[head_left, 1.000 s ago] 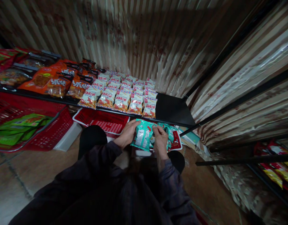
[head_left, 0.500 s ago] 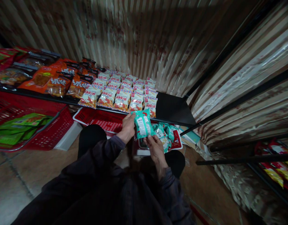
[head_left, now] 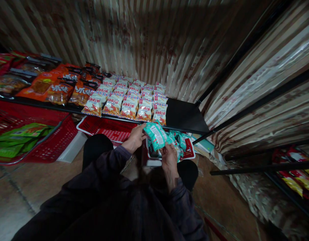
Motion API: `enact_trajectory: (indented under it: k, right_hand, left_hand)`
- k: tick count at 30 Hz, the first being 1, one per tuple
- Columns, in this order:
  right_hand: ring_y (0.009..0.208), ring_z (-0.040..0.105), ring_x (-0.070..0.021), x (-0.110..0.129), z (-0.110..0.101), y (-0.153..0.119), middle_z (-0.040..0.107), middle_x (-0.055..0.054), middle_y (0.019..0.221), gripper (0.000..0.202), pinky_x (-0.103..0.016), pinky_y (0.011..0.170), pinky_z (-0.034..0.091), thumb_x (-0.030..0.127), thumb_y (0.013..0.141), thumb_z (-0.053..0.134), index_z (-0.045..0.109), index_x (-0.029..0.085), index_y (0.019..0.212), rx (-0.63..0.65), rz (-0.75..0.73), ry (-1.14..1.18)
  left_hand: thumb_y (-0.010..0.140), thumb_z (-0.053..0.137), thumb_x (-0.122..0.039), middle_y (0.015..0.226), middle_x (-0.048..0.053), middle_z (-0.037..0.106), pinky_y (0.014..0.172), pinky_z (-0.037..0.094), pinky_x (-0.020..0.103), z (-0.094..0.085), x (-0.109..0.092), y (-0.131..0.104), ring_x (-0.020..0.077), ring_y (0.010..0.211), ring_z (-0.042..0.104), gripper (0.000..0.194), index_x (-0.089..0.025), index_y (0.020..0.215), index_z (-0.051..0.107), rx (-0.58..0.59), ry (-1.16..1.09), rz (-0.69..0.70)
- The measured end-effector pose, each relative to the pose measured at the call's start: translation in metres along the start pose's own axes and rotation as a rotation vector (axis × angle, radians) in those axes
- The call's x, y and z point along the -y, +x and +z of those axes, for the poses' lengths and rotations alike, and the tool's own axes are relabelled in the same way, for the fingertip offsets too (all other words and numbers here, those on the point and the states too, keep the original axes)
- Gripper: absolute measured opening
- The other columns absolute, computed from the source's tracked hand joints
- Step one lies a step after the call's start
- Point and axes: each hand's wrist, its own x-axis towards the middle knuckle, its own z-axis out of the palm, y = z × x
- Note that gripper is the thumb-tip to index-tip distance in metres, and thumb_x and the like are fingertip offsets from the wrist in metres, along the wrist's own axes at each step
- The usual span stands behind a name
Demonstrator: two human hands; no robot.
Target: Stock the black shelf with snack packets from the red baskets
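Note:
A teal snack bag (head_left: 156, 135) is held between both hands, its pale printed label facing up. My left hand (head_left: 135, 137) pinches its upper left corner, and my right hand (head_left: 168, 160) grips its lower right edge. Just beyond the bag, rows of white and orange snack bags (head_left: 129, 107) stand on a black shelf (head_left: 185, 115). Under and to the right of my hands, more teal bags (head_left: 181, 140) lie in a red basket with a white rim (head_left: 190, 153), partly hidden by the held bag.
Orange and black snack bags (head_left: 59, 92) fill the shelf's left part. Below it, a red basket (head_left: 66, 134) holds green packets (head_left: 21, 137). Another red basket (head_left: 107, 129) sits under the shelf. A black bar (head_left: 259, 168) juts in at right, near red and yellow bags (head_left: 295, 177).
The teal bag has tilted and turned in my hands, its top now leaning left. Both hands still hold it. The view has shifted slightly.

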Motion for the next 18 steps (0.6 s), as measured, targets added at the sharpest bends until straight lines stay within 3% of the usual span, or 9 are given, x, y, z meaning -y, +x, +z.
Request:
enact_trajectory:
  k: [5,11,14,18]
  right_hand:
    - [0.049,0.051,-0.006,0.003,-0.003,0.005,0.051,0.01,0.056,0.035,-0.02,0.052,0.048,0.039,0.062,0.077,0.046,0.022,0.068,-0.036,-0.062,-0.062]
    - [0.064,0.062,-0.0124,-0.004,-0.002,-0.004,0.059,0.004,0.07,0.038,-0.03,0.066,0.056,0.049,0.066,0.074,0.053,0.022,0.084,0.015,0.045,-0.067]
    - [0.079,0.064,-0.0149,-0.006,-0.003,-0.012,0.062,0.0,0.088,0.042,-0.034,0.076,0.055,0.048,0.075,0.068,0.054,0.023,0.105,-0.004,-0.2,-0.263]
    - [0.106,0.057,-0.0219,0.0,-0.007,-0.019,0.061,-0.009,0.109,0.031,-0.043,0.093,0.049,0.03,0.086,0.056,0.059,0.021,0.116,0.09,-0.769,-0.837]
  left_hand:
    - [0.071,0.077,-0.033,0.074,0.005,0.069,0.077,0.054,0.036,-0.007,0.004,-0.007,0.0197,0.07,0.067,0.024,-0.018,0.082,0.062,0.155,0.065,-0.086]
    - [0.071,0.075,-0.027,0.064,-0.002,0.065,0.068,0.053,0.03,-0.008,0.005,-0.01,0.0132,0.056,0.062,0.019,-0.019,0.077,0.059,0.031,0.105,0.113]
    - [0.071,0.075,-0.029,0.065,-0.001,0.066,0.066,0.052,0.029,-0.009,0.001,-0.011,0.0135,0.058,0.062,0.018,-0.018,0.077,0.062,0.019,0.126,0.172]
    - [0.073,0.073,-0.028,0.068,0.001,0.067,0.064,0.051,0.028,-0.008,-0.002,-0.014,0.0142,0.061,0.062,0.014,-0.018,0.074,0.063,-0.016,0.156,0.214]
